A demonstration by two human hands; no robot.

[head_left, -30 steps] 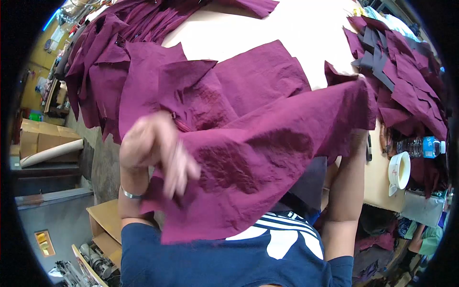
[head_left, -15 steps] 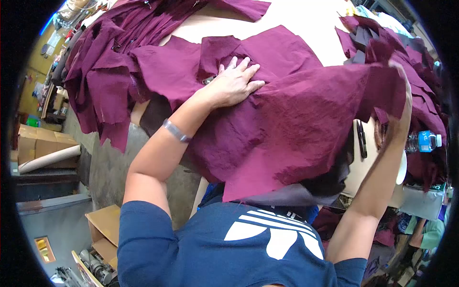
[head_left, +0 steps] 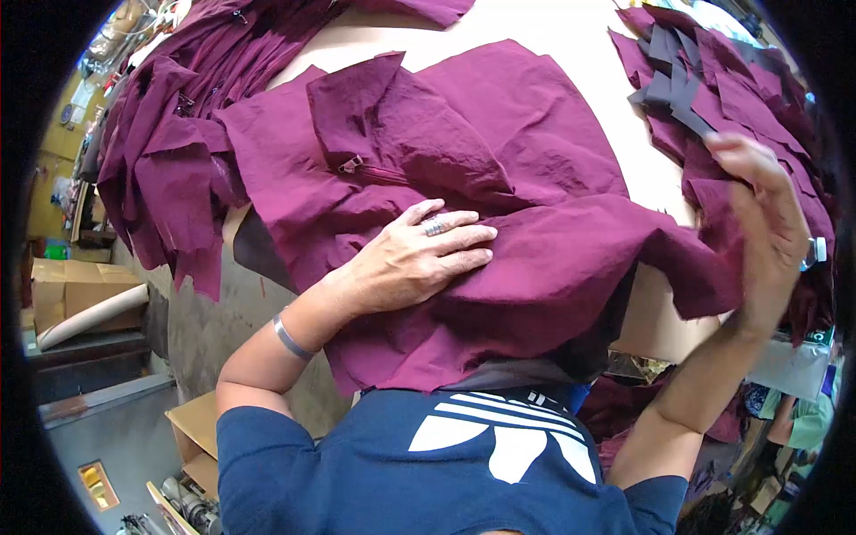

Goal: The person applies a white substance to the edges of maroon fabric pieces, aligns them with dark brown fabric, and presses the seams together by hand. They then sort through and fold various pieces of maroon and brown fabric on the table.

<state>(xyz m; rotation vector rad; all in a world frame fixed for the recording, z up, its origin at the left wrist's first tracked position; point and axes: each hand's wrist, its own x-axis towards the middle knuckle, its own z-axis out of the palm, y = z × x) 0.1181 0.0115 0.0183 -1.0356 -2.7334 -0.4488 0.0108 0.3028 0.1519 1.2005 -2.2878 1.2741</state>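
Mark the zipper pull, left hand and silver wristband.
Zipper pull [head_left: 351, 165]: head view, on its metal body.
Left hand [head_left: 417, 256]: head view, on its back.
Silver wristband [head_left: 286, 339]: head view, on its outer face.

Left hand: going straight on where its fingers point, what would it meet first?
The left hand would probably meet a raised fold of the maroon cloth it rests on; depth is unclear.

On the navy-blue fabric T-shirt [head_left: 455, 486], bottom centre, a white striped Adidas trefoil [head_left: 518, 456]; its lettering [head_left: 546, 399] is unreadable.
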